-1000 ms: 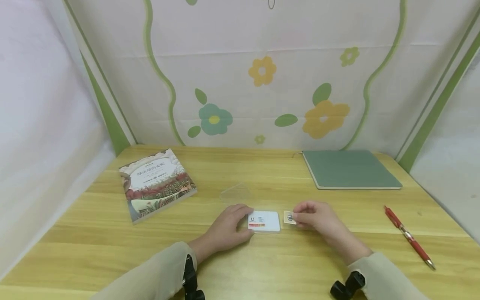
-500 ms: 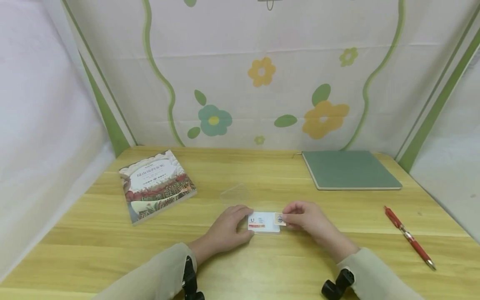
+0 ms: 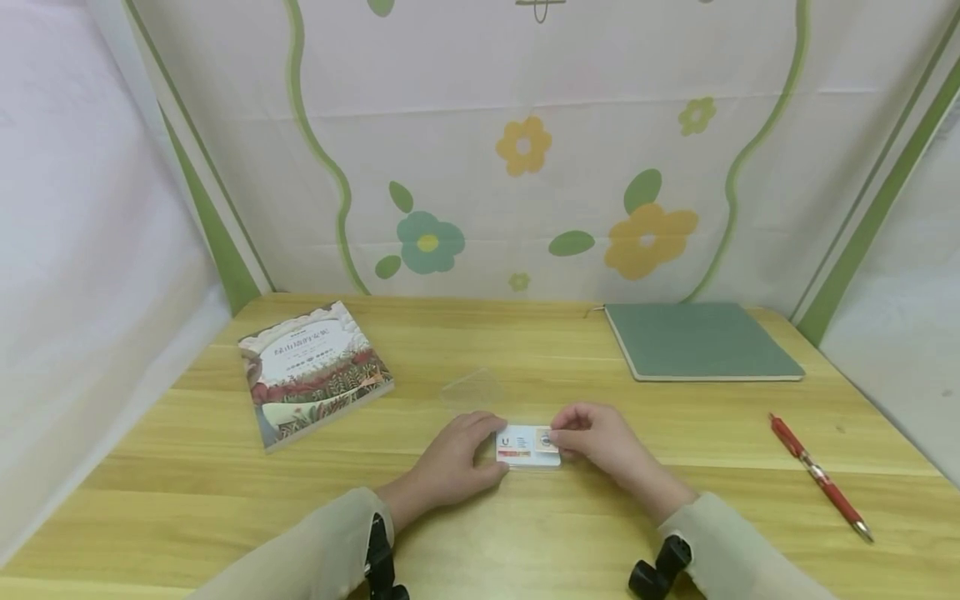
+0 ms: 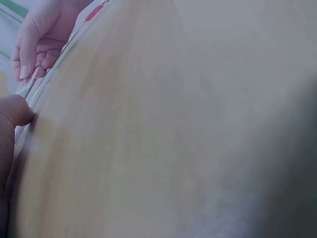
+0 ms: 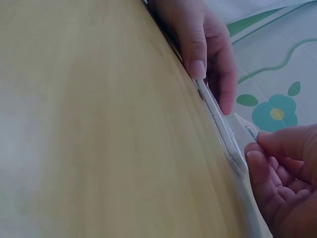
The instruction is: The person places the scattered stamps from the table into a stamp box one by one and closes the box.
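Note:
A slim white rectangular case (image 3: 542, 460), with a "U" logo and a red strip printed at its left, lies on the wooden table. My left hand (image 3: 450, 462) holds its left end, thumb at the near edge and fingers at the far edge. Between thumb and fingertips, my right hand (image 3: 603, 442) pinches a small pale square sticker-like piece (image 3: 543, 439) over the case's right end. In the right wrist view the piece (image 5: 246, 127) looks tilted above the case (image 5: 220, 124); whether it touches, I cannot tell.
A thin clear plastic piece (image 3: 472, 388) lies just behind the left hand. An illustrated paperback (image 3: 315, 371) is at the back left, a green notebook (image 3: 701, 342) at the back right. A red pen (image 3: 819, 475) lies at the right. Patterned cloth (image 3: 457, 167) hangs behind the table.
The right hand has moved left with the small square piece, from beside the case's right edge to over its right end. My left hand and the case have stayed in place.

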`<state>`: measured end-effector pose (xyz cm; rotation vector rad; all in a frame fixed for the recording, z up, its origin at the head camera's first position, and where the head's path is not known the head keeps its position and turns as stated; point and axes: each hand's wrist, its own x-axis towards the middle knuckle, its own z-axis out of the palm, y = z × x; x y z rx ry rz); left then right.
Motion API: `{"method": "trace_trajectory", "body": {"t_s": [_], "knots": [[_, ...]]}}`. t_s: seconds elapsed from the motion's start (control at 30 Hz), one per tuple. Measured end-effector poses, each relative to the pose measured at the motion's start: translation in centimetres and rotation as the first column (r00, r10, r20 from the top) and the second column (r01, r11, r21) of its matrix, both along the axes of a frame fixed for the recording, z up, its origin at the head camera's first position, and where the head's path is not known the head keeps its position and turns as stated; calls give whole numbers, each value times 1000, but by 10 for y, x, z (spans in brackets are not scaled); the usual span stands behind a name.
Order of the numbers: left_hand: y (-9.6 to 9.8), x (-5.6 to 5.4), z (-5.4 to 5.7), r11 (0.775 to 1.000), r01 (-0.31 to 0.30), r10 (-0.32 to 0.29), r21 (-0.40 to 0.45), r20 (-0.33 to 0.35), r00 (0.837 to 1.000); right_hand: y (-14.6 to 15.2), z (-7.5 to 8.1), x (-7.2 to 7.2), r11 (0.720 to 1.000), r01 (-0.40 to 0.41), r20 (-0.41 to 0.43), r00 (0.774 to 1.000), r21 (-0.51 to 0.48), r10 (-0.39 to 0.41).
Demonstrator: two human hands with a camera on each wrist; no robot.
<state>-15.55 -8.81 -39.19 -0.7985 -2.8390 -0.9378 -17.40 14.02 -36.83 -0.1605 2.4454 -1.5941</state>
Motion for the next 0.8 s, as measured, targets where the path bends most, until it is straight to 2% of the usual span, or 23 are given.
{"method": "trace_trajectory", "body": {"t_s": [0.53, 0.8], "knots": [[0, 0, 1, 1000, 3, -3, -3, -8, 1000, -11, 5, 4, 987, 36, -94, 995, 154, -21], [0, 0, 1, 1000, 5, -5, 4, 4, 1000, -17, 5, 5, 968, 57, -167, 986, 243, -16]]}}
